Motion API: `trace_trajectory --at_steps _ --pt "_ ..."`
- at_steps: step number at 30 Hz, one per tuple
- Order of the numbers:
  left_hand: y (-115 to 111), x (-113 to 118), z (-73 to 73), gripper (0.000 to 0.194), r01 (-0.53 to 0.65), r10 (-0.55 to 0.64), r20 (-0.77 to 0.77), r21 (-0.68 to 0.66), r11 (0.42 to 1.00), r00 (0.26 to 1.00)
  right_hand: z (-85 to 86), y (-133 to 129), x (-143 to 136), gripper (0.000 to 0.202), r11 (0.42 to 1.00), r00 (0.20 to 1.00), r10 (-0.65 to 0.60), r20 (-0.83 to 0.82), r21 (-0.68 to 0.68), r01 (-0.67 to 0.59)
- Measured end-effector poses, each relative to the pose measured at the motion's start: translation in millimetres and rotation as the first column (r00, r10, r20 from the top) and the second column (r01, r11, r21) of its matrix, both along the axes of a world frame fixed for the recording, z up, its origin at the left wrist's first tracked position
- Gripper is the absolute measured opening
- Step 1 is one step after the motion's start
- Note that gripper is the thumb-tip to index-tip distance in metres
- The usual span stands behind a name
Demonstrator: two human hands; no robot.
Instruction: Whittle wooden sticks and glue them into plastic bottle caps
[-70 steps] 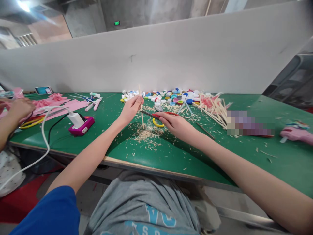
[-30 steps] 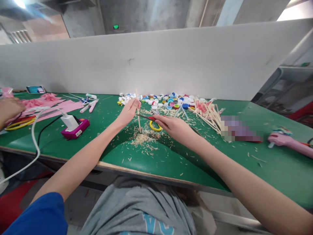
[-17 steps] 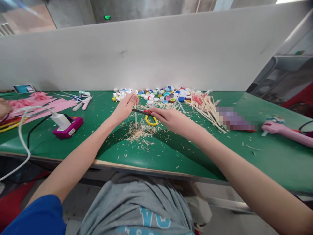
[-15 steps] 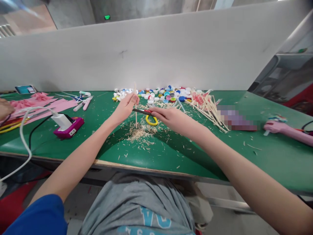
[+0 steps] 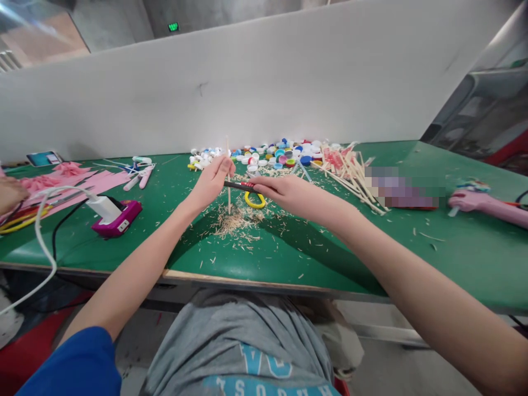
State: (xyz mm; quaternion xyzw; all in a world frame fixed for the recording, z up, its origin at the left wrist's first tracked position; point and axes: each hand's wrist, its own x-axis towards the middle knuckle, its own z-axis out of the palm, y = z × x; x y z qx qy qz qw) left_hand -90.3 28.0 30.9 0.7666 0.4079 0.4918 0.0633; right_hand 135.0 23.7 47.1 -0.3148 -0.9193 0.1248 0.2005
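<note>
My left hand [image 5: 215, 175] is closed around a thin wooden stick [image 5: 229, 201], which stands upright with its lower end in a heap of wood shavings [image 5: 233, 223]. In my right hand [image 5: 280, 190] is a dark knife-like tool with red on it [image 5: 241, 186]; its dark end meets the stick just below my left fingers. A yellow ring-shaped handle [image 5: 255, 200] lies on the table under the tool.
Coloured bottle caps [image 5: 280, 157] and a pile of sticks [image 5: 355, 181] lie behind. A purple power socket [image 5: 117, 219] with a white plug, pink sheets [image 5: 103, 180] and another person's hand [image 5: 11, 193] are left. A pink glue gun [image 5: 487, 206] lies right.
The view has shifted slightly. Both hands keep nearly the same pose on the stick and tool. At the far left, the other person's hand has moved a little further into view.
</note>
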Motion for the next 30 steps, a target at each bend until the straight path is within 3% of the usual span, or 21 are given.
trace_trajectory --at_steps 8,15,20,30 --pt "4 5 -0.5 0.045 0.034 -0.034 0.0 -0.011 0.999 0.999 12.7 -2 11 0.049 0.999 0.999 -0.024 0.034 -0.045 0.025" --pt "4 -10 -4.5 0.045 -0.01 0.009 0.11 0.013 1.0 0.994 -9.9 0 15 0.043 0.992 0.955 -0.125 0.267 0.031 0.122" --pt "3 -10 -4.7 0.044 -0.005 0.003 0.124 0.014 1.0 0.992 -15.4 1 9 0.043 0.998 0.98 -0.045 0.192 0.045 0.037" --pt "3 -15 -4.4 0.044 -0.07 0.068 0.115 0.016 0.997 0.991 -9.7 -4 6 0.041 0.998 0.996 -0.022 -0.09 -0.063 0.016"
